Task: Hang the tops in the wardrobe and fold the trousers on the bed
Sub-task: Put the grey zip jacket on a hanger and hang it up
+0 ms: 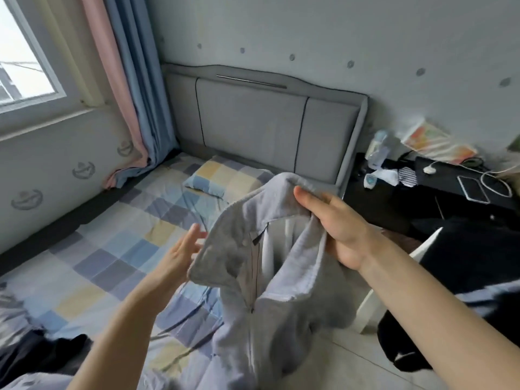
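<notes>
— What is held nearest the lens?
— A pale grey zip-front collared cotton top [253,277] is held up over the checked pastel patchwork bed [112,249], its collar gripped by the right hand [332,229]; its length hangs downward.

— And the other hand?
— The left hand [180,254] is spread with straight fingers just left of the collar; contact cannot be told. The hem is cut off, and no wardrobe is seen.
</notes>
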{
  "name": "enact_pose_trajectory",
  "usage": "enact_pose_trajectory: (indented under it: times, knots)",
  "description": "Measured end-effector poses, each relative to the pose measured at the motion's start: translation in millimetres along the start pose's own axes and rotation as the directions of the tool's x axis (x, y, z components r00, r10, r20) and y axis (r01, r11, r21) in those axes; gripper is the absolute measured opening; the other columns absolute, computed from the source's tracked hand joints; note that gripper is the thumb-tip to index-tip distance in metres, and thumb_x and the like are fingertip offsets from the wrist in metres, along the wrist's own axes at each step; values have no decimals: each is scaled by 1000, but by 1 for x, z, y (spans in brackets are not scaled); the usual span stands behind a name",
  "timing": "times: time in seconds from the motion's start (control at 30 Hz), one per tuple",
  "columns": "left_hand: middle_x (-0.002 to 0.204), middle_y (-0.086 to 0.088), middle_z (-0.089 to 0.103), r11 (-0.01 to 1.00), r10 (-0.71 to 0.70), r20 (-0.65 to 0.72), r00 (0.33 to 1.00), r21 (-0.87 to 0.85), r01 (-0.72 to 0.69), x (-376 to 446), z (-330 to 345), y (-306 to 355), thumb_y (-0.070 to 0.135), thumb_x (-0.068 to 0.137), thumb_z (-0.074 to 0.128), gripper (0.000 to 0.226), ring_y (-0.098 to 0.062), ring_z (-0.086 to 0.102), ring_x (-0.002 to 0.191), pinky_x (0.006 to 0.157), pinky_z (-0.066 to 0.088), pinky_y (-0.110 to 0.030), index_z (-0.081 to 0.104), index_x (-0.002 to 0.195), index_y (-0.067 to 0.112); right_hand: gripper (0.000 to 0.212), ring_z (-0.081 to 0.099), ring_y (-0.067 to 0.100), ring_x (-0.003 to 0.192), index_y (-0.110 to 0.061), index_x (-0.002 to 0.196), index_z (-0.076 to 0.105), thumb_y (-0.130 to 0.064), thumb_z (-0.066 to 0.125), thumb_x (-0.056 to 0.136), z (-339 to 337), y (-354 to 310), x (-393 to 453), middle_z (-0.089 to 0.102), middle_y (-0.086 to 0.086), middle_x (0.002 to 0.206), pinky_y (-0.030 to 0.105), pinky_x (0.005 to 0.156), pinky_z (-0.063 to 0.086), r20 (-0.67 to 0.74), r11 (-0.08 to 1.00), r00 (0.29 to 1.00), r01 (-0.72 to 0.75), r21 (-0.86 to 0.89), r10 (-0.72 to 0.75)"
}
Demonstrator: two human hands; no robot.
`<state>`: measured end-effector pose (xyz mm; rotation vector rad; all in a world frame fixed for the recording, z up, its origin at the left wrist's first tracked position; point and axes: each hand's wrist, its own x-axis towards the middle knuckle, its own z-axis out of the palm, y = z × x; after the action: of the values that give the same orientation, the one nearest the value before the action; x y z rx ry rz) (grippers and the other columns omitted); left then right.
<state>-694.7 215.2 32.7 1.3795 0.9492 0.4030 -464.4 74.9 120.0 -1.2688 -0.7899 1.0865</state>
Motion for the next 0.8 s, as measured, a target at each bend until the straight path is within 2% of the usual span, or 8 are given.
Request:
enact_pose_trajectory:
  times: [0.1,0.17,0.3,0.43,0.53,0.6,0.7,0.8]
  knots:
    - [113,13,69,987,146,194,970,36,-155,-3,48,43,78,72,60,59,-13,67,104,87,55,-40,59,118,41,19,71,10,83,-25,84,78,-35,63,88,-11,-11,-20,75,1,88,19,70,55,-71,992,995,64,-108,-72]
    - [106,12,71,961,201,258,945,137,-241,-2,85,61,54,73,78,53,-6,69,96,75,58,-29,56,118,38,24,69,16,90,-13,95,74,-34,62,91,-20,-19,-33,74,8,97,28,83,54,-103,974,988,97,-203,-119]
    - [102,7,70,830,262,314,913,409,-379,10,157,67,37,66,87,53,-9,66,94,80,56,-30,60,111,26,25,69,25,96,-12,96,72,-34,62,91,-56,-35,-61,73,12,99,40,92,51,-248,952,947,134,-276,-205]
    - [68,6,58,670,267,145,953,683,-292,23,212,55,35,72,76,27,-22,62,78,61,42,-31,52,68,25,18,66,20,91,-16,86,73,-31,63,91,-104,-47,-90,72,13,93,43,94,49,-334,937,901,176,-301,-276]
    - [77,-6,64,576,243,105,964,784,-231,30,248,57,28,81,67,24,-32,61,84,63,36,-28,49,67,21,14,64,18,87,-16,87,74,-27,66,89,-146,-54,-118,71,12,90,39,92,50,-348,893,873,187,-409,-343]
    - [83,-16,66,683,130,89,988,714,-154,37,276,66,23,82,70,20,-32,61,82,63,39,-29,57,75,9,10,67,16,87,-17,90,74,-25,70,86,-182,-61,-142,73,6,89,29,86,50,-304,828,868,190,-527,-393]
    - [78,-16,65,944,-63,183,981,330,-1,35,319,85,7,80,77,20,-26,61,67,66,50,-34,64,91,-3,23,54,2,65,-16,79,65,-31,81,74,-240,-66,-179,61,-7,69,18,64,43,-229,619,873,100,-779,-430]
    - [77,-19,70,980,-199,413,889,89,178,19,373,104,1,74,78,28,-23,66,58,58,59,-33,66,97,-8,45,40,2,52,-25,68,42,-39,85,65,-300,-60,-220,48,-16,61,13,51,32,-268,423,852,-61,-904,-450]
